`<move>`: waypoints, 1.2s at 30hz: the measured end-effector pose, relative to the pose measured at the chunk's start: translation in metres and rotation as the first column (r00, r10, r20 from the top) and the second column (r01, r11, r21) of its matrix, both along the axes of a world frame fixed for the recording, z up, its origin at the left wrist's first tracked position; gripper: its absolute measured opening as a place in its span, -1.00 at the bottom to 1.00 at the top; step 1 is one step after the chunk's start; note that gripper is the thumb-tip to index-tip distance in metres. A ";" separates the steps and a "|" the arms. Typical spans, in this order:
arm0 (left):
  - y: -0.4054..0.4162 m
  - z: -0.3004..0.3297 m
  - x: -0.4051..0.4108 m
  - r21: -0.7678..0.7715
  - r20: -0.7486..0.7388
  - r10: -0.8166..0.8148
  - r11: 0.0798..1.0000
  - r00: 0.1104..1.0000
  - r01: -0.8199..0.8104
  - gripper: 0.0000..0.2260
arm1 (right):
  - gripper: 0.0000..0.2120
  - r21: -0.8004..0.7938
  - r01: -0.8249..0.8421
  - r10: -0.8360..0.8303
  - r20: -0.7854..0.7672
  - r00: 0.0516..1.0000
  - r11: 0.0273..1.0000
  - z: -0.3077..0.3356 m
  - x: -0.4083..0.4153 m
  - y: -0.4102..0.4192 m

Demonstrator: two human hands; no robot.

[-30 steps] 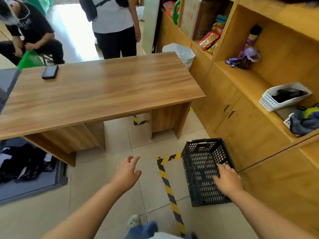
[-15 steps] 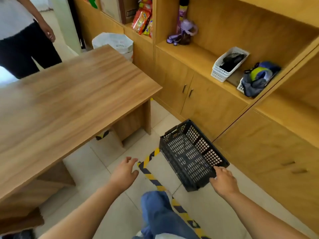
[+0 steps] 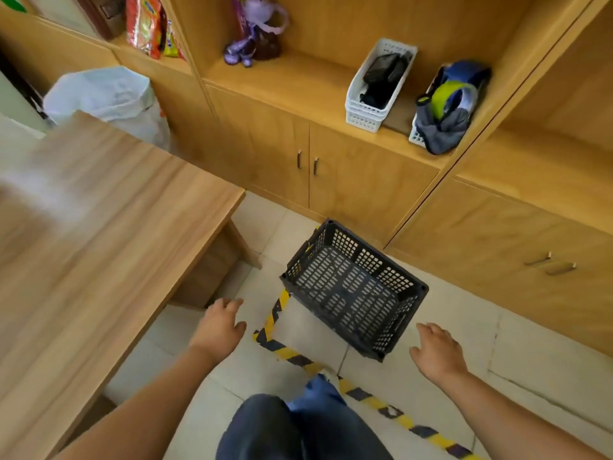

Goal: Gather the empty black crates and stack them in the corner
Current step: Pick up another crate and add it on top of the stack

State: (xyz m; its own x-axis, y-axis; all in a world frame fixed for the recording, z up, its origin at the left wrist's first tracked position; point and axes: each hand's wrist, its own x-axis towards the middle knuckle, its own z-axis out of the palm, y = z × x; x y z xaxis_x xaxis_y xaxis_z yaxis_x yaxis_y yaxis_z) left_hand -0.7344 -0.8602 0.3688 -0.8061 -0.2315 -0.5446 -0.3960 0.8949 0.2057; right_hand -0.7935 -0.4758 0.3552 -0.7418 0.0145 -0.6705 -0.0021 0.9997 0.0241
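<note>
One empty black perforated crate (image 3: 355, 288) sits on the tiled floor, close to the wooden cabinets, just inside a corner marked by yellow-black tape (image 3: 275, 313). My right hand (image 3: 436, 351) hovers just right of the crate's near corner, fingers relaxed, apart from it. My left hand (image 3: 220, 325) hangs open left of the tape, between the table and the crate, holding nothing.
A wooden table (image 3: 99, 234) fills the left side. Low cabinets (image 3: 335, 180) with shelves run along the back and right, carrying white baskets (image 3: 378, 84) and snack packets. A white-lined bin (image 3: 109, 101) stands behind the table. My knees (image 3: 292, 426) are at the bottom.
My right hand has let go of the crate, which now rests on the floor. The view swung right and down toward the cabinets; both hands are free.
</note>
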 end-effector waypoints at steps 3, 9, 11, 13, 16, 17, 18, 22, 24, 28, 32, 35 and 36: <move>0.001 -0.008 -0.040 -0.001 0.015 -0.090 0.996 0.996 0.090 -0.53 | -0.44 0.017 0.058 -0.059 0.037 0.998 0.998 -0.009 -0.005 0.004; -0.002 -0.043 -0.124 0.060 0.085 -0.227 0.973 0.970 0.223 -0.51 | -0.44 0.070 0.191 -0.197 0.085 0.977 0.979 -0.035 -0.013 0.006; -0.003 -0.060 -0.150 0.091 0.122 -0.251 0.966 0.960 0.241 -0.49 | -0.44 0.088 0.244 -0.253 0.100 0.962 0.966 -0.050 -0.016 0.004; -0.002 -0.080 -0.175 0.115 0.133 -0.258 0.963 0.957 0.244 -0.49 | -0.43 0.102 0.286 -0.297 0.118 0.947 0.953 -0.067 -0.021 0.002; 0.000 -0.111 -0.207 0.122 0.130 -0.265 0.960 0.955 0.250 -0.50 | -0.43 0.120 0.323 -0.337 0.125 0.933 0.939 -0.098 -0.032 -0.002; 0.000 -0.122 -0.216 0.129 0.137 -0.268 0.959 0.954 0.251 -0.51 | -0.44 0.117 0.341 -0.355 0.129 0.926 0.933 -0.110 -0.036 -0.004; 0.000 -0.134 -0.224 0.139 0.147 -0.270 0.958 0.952 0.250 -0.50 | -0.44 0.109 0.361 -0.374 0.130 0.918 0.926 -0.122 -0.040 -0.005; 0.003 -0.188 -0.249 0.137 0.179 -0.259 0.962 0.949 0.236 -0.48 | -0.44 0.061 0.466 -0.470 0.133 0.873 0.883 -0.178 -0.053 -0.006; 0.007 -0.219 -0.259 0.118 0.199 -0.245 0.967 0.949 0.225 -0.48 | -0.44 0.034 0.513 -0.513 0.132 0.848 0.858 -0.208 -0.059 -0.003; 0.021 -0.281 -0.281 0.120 0.254 -0.171 0.982 0.952 0.145 -0.47 | -0.44 0.022 0.557 -0.556 0.112 0.824 0.830 -0.266 -0.070 0.011; 0.034 -0.339 -0.304 0.166 0.263 -0.109 0.984 0.958 0.067 -0.44 | -0.42 0.029 0.587 -0.588 0.086 0.805 0.809 -0.312 -0.078 0.024; 0.043 -0.373 -0.318 0.184 0.240 -0.051 0.983 0.970 0.006 -0.41 | -0.40 -0.030 0.661 -0.658 0.062 0.750 0.750 -0.342 -0.082 0.026; 0.046 -0.383 -0.323 0.196 0.219 -0.021 0.980 0.976 -0.023 -0.40 | -0.38 -0.064 0.695 -0.693 0.055 0.719 0.716 -0.353 -0.083 0.026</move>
State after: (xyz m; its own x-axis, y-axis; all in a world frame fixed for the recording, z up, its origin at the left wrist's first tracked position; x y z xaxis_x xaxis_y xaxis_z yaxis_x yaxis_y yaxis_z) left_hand -1.0575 -0.8145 -0.0146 -0.6622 -0.1031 -0.7422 -0.4516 0.8453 0.2855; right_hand -0.8762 -0.4499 0.0017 -0.5271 0.4678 -0.7095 0.6933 0.7195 -0.0406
